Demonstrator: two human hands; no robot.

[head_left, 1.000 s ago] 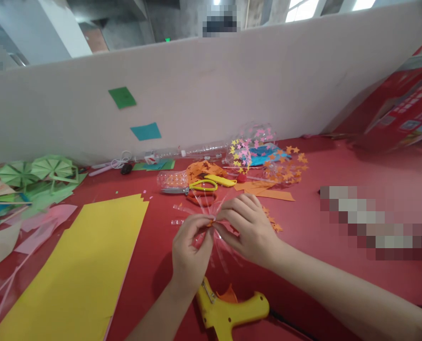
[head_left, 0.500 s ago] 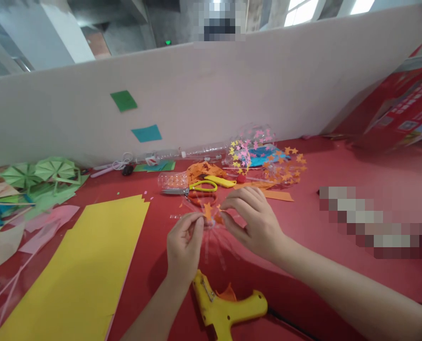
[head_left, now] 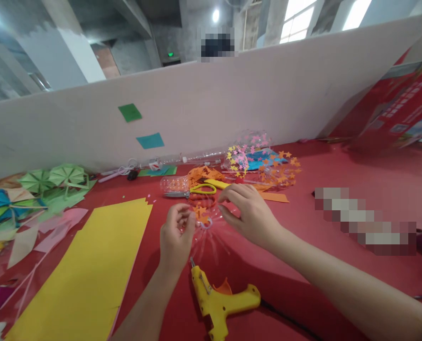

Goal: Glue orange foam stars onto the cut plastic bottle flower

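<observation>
Orange paper stars [head_left: 201, 212] sit mid-frame by clear plastic strips [head_left: 215, 247], between the left hand [head_left: 175, 239] and right hand [head_left: 253, 219], fingers bent and apart; lining them up seems to need gentle pinching.

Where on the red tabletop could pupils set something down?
The red tabletop looks bare between the orange star cutouts and the red printed box, and narrowly between the yellow paper sheets and the left hand. It is crowded along the white partition.
</observation>
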